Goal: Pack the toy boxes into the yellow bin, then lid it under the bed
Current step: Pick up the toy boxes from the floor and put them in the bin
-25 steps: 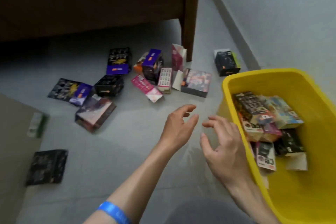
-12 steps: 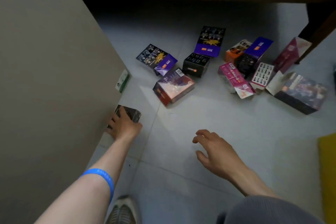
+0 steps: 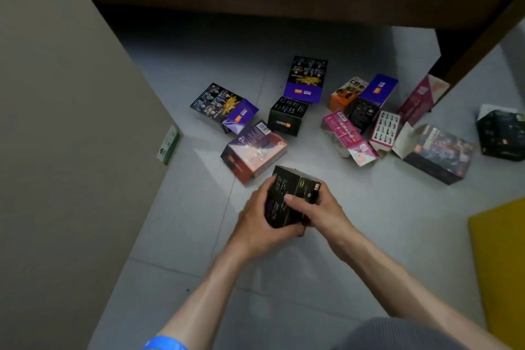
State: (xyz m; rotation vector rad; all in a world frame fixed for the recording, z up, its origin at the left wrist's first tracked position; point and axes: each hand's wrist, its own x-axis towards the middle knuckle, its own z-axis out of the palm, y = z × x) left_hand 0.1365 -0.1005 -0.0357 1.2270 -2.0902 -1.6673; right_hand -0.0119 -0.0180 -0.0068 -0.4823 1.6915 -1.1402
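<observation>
While both hands [image 3: 295, 216] grip black box [image 3: 287, 193], bat logo visible

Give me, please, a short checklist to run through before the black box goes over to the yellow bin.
1. Grip: left hand and right hand both hold the black box: ok.
2. Box lifted off the floor: cannot tell.
3. Box flaps closed: cannot tell.
4. Yellow bin located at right edge: ok.
5. Room inside the bin: cannot tell, its interior is out of view.
6. Floor path toward the bin free of boxes: ok.
</observation>
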